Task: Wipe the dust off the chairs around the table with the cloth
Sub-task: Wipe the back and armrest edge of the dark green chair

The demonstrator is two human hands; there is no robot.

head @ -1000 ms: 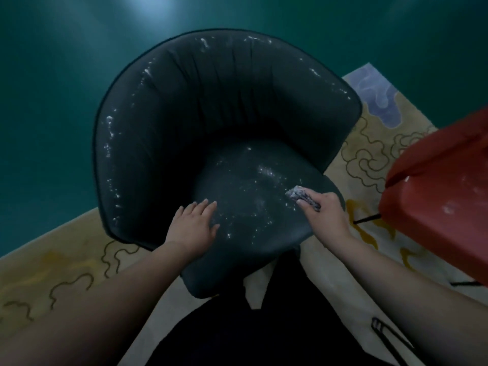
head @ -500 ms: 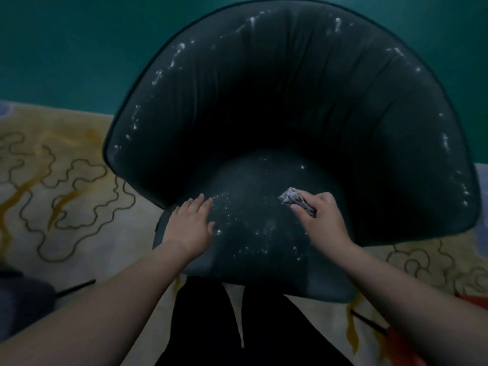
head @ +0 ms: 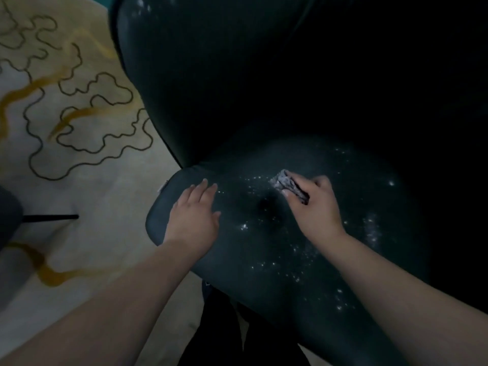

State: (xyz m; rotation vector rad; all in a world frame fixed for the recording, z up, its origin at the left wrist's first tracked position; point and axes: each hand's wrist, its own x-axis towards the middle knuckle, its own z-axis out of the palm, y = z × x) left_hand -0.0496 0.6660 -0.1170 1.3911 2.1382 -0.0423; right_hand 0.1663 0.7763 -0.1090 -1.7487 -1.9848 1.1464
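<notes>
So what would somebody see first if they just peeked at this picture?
Probably the big dark chair filling most of the view, its seat sprinkled with white dust specks. Next, the two bare hands on that seat: the right hand grips a crumpled grey cloth near the middle, and the left hand rests flat by the seat's left edge. At left lies a pale rug with squiggly dark and yellow lines.
</notes>
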